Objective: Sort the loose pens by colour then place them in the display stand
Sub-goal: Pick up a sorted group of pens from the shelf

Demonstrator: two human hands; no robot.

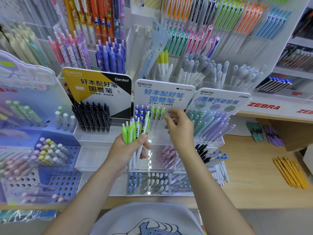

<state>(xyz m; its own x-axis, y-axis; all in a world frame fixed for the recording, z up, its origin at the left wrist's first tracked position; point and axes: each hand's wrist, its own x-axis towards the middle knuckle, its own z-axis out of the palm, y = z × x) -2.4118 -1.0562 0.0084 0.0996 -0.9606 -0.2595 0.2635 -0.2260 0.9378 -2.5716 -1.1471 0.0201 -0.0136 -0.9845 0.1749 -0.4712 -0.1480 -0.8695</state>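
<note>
Sorting underway: the left hand [128,148] grips a bundle of green-clipped pens [135,131], while the right hand [179,128], fingers loosely curled and holding nothing, hovers at three o'clock of them, just beside the green pens [157,113] already slotted in the display stand [162,92]. Blue pens [140,112] stand at nine o'clock. Neighbouring stands crowd both sides; open slots remain below.

The left hand [128,148] grips a bunch of green-and-white pens [135,131] upright before the clear display stand [159,138], where blue pens [140,112] and green pens [158,112] stand; the right hand [181,128] hovers beside them, fingers loosely curled
</note>
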